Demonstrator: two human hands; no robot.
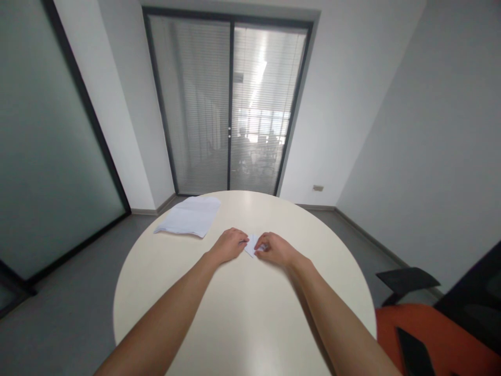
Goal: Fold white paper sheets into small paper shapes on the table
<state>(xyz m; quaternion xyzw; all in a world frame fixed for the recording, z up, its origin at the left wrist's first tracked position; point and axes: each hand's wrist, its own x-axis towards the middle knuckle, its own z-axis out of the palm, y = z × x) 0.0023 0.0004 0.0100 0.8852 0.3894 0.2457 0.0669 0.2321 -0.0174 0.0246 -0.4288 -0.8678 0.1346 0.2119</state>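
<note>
Here, left hand [231,244], right hand [275,248] pinch paper [251,246], corner toward wearer; long axis unclear.

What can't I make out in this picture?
Head view:
- Folds of the small paper: too small, partly behind the fingers.
- Left thumb's grip: too small to tell.
- Room behind the blinds: blurred, screened by slats.
- Chair: cut off by the right and bottom edges.

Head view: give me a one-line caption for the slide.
Two hands hold a small piece of folded white paper over a round table, larger white sheets beyond the left hand.
</note>
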